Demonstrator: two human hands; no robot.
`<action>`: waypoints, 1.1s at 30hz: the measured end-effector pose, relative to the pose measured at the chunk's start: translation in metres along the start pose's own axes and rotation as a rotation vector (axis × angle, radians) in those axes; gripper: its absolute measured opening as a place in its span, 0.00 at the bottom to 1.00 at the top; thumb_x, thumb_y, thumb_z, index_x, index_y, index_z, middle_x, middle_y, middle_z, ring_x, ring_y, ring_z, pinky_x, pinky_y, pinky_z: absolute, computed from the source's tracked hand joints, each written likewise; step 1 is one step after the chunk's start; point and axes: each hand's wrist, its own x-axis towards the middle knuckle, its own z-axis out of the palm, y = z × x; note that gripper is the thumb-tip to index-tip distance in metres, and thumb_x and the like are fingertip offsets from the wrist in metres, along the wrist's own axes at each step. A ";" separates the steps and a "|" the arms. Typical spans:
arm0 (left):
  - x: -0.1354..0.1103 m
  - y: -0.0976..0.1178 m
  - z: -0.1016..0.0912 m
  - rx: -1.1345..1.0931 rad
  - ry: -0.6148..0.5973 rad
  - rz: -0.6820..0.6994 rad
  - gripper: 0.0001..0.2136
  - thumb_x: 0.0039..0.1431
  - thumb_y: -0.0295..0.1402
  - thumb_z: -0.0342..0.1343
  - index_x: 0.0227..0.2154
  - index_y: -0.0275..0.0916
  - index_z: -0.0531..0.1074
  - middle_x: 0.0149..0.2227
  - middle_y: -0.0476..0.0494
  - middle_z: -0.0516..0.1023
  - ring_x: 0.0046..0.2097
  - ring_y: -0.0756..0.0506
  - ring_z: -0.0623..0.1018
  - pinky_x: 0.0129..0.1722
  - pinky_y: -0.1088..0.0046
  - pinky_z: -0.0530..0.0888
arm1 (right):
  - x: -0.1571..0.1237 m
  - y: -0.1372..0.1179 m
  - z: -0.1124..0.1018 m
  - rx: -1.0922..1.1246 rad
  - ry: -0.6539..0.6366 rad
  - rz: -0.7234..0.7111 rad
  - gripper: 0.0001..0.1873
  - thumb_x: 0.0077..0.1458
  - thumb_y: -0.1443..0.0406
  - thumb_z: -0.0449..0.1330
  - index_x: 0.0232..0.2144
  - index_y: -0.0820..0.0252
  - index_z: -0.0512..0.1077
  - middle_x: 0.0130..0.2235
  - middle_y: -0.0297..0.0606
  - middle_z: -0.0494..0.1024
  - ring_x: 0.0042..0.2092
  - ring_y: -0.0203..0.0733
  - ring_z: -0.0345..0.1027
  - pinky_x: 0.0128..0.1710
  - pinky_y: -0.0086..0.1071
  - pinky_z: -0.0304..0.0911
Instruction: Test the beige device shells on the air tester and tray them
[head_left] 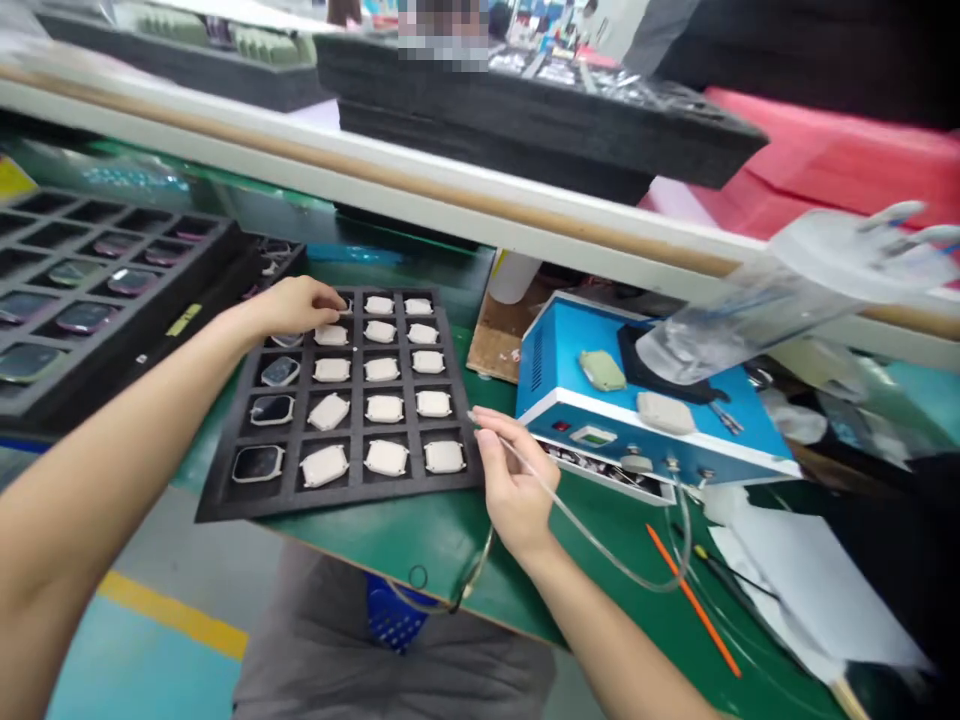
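A black foam tray lies on the green bench, its cells holding several watch cases. Most are off-white blocks like the watch case at the front; the left column has dark-glass ones, such as the watch with a dark face. My left hand reaches over the tray's far left, fingers curled down at a watch case in the back row, partly hidden by the fingers. To the right of the tray, my right hand pinches a thin clear plastic tube, its tip pointing towards the tray's edge.
A blue machine box stands right, carrying a green watch-shaped block, an off-white block and a clear cylinder. An orange stick lies in front. Another black tray stands left. A shelf rail crosses above.
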 end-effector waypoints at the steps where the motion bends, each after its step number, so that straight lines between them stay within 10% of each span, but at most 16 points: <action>1: 0.002 -0.001 0.001 0.045 0.050 0.000 0.16 0.55 0.39 0.61 0.44 0.42 0.86 0.45 0.44 0.88 0.48 0.39 0.82 0.51 0.70 0.71 | 0.000 0.000 0.000 -0.002 -0.004 0.004 0.09 0.68 0.61 0.62 0.44 0.55 0.82 0.49 0.45 0.86 0.52 0.47 0.82 0.52 0.42 0.80; 12: 0.006 0.041 -0.005 0.160 0.093 -0.002 0.16 0.57 0.38 0.62 0.44 0.35 0.84 0.48 0.30 0.86 0.56 0.26 0.79 0.58 0.53 0.69 | 0.002 -0.005 0.000 0.064 0.064 0.032 0.09 0.68 0.60 0.63 0.44 0.54 0.83 0.48 0.43 0.86 0.50 0.47 0.82 0.50 0.42 0.79; 21: -0.091 0.158 0.073 -1.175 -0.258 0.010 0.15 0.44 0.31 0.73 0.35 0.36 0.76 0.33 0.46 0.83 0.35 0.47 0.82 0.39 0.70 0.79 | 0.012 -0.013 -0.005 0.079 0.136 -0.113 0.08 0.69 0.65 0.61 0.45 0.52 0.82 0.48 0.40 0.86 0.51 0.46 0.81 0.53 0.44 0.78; 33: -0.104 0.153 0.095 -1.279 -0.258 -0.047 0.17 0.51 0.36 0.74 0.40 0.36 0.76 0.35 0.44 0.87 0.36 0.48 0.85 0.38 0.76 0.80 | 0.013 -0.011 -0.005 0.095 0.115 -0.069 0.10 0.69 0.67 0.61 0.47 0.50 0.82 0.48 0.40 0.85 0.51 0.45 0.80 0.51 0.42 0.79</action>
